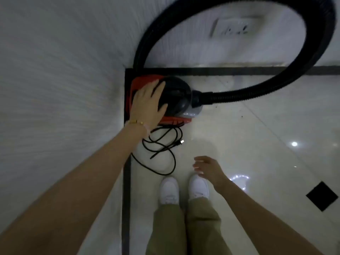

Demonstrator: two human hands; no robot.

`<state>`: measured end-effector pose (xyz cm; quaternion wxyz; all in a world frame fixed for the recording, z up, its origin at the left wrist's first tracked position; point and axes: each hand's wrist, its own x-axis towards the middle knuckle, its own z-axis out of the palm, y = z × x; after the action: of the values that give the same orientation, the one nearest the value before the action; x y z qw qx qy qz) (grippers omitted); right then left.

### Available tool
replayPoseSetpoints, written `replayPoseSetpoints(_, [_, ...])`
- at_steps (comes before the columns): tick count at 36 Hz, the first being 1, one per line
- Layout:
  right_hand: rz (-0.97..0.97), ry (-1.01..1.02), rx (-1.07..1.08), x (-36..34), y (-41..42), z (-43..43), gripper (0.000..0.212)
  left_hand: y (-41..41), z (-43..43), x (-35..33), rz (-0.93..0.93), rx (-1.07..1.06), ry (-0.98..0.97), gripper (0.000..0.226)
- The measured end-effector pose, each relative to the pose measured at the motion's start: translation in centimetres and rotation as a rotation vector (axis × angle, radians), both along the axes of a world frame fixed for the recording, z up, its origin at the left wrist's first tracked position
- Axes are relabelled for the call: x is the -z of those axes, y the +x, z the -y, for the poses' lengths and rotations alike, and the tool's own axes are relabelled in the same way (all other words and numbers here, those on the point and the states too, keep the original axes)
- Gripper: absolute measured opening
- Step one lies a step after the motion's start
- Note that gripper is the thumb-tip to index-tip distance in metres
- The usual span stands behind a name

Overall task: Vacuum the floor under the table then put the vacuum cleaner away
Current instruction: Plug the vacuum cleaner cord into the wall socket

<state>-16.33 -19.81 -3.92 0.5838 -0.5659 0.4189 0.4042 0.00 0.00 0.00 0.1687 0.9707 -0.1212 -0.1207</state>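
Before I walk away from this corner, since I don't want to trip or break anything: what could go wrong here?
1. The power cord lies in loose loops right in front of your shoes; a foot could snag it.
2. The hose arcs wide over the floor, so it may swing or catch a leg.
3. Your left hand only rests flat on the vacuum cleaner, so the body could roll if pushed.

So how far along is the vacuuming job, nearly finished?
Nearly, it seems. The vacuum cleaner already sits in the corner where the walls meet, its plug lying loose on the floor, not in a socket. In hand: the left hand rests flat on its body; the right hand hangs free. Left, perhaps: tidying the cord and hose.
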Motion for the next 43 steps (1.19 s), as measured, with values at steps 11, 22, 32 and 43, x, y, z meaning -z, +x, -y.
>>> replayPoseSetpoints(11, [-0.046, 0.021, 0.084, 9.9, 2.7, -3.9, 0.033, 3.1, 0.7, 6.7, 0.186, 0.067, 0.107, 0.056])
replayPoseSetpoints(22, [-0.104, -0.063, 0.267, 17.2, 4.4, -7.1, 0.025, 3.1, 1.1, 9.5, 0.535, 0.02, 0.062, 0.044])
replayPoseSetpoints(32, [-0.062, -0.133, 0.387, 17.4, 3.2, -6.1, 0.023, 2.9, 1.2, 8.8, 0.496, 0.027, 0.068, 0.042])
replayPoseSetpoints(43, [0.08, -0.097, 0.602, 6.2, 0.1, 1.3, 0.017, 3.0, 1.7, 4.8, 0.03, 0.029, 0.075, 0.047])
